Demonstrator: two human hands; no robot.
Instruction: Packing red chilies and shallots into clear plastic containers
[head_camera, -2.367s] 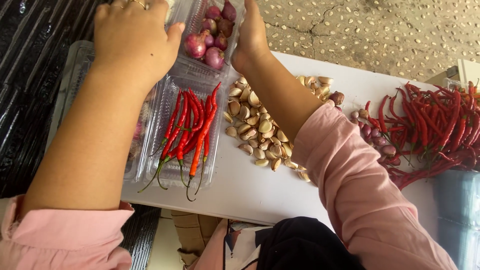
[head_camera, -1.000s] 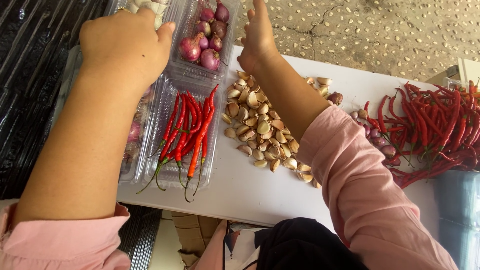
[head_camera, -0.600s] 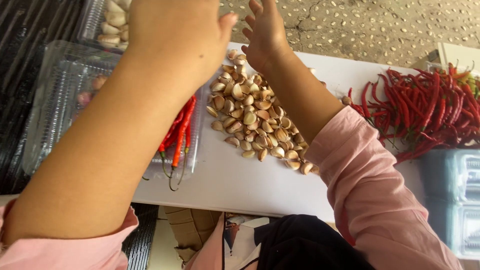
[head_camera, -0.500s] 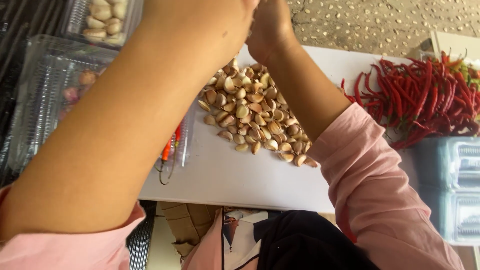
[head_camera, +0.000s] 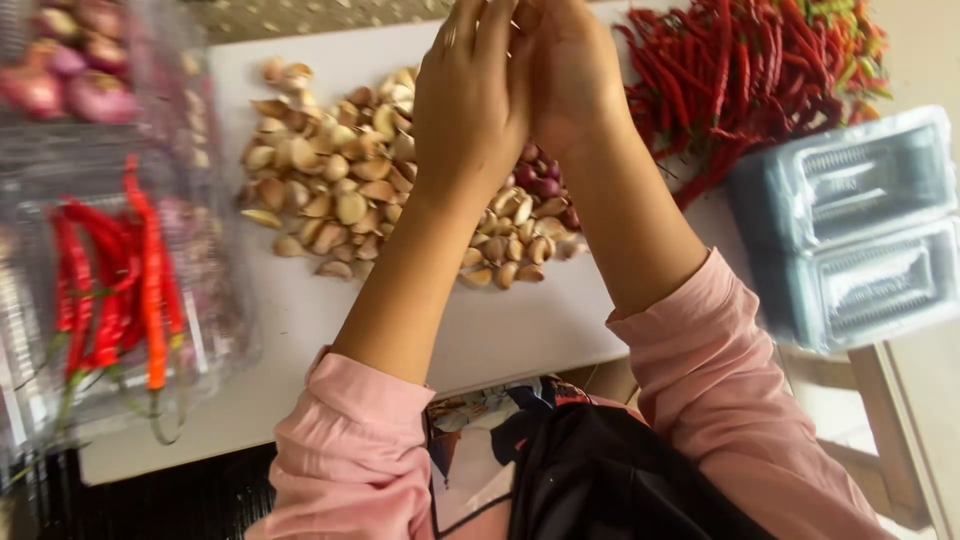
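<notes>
My left hand and my right hand are raised side by side and touch each other over the far part of a white table. Their fingertips run off the top edge, so I cannot see whether they hold anything. Right under them lies a loose pile of garlic cloves, with a few small purple shallots beside my right wrist. Pink sleeves cover both forearms.
A clear plastic tray at the left holds long red chillies and, farther back, shallots. A heap of red chillies lies at the back right. Stacked clear trays stand at the right edge.
My left hand has left the tray at the left and swung right to meet my right hand above the garlic. The view has shifted to the right.
</notes>
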